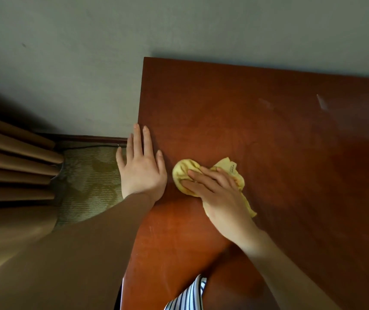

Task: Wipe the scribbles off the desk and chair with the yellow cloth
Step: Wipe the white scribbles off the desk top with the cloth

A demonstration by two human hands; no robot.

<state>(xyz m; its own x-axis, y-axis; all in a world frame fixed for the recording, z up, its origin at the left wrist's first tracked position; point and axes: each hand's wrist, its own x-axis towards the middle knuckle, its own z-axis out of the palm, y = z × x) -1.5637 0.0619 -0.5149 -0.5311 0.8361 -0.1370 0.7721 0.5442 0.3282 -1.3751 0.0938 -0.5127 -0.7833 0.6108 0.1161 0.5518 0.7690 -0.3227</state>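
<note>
While the yellow cloth [187,173] is pressed onto the desk [268,175] under the straight fingers of the right hand [217,189], the left hand [142,168] is laid just left of the cloth, palm down, fingers spread over the desk's edge. The cloth is bunched, its long axis run from the rounded end ahead of the fingertips back to the tail trailing under the palm. Well apart from the cloth, up to its right, pale marks [322,101] are seen, so the coming strokes are judged best carried that way by the right hand, the nearer one
</note>
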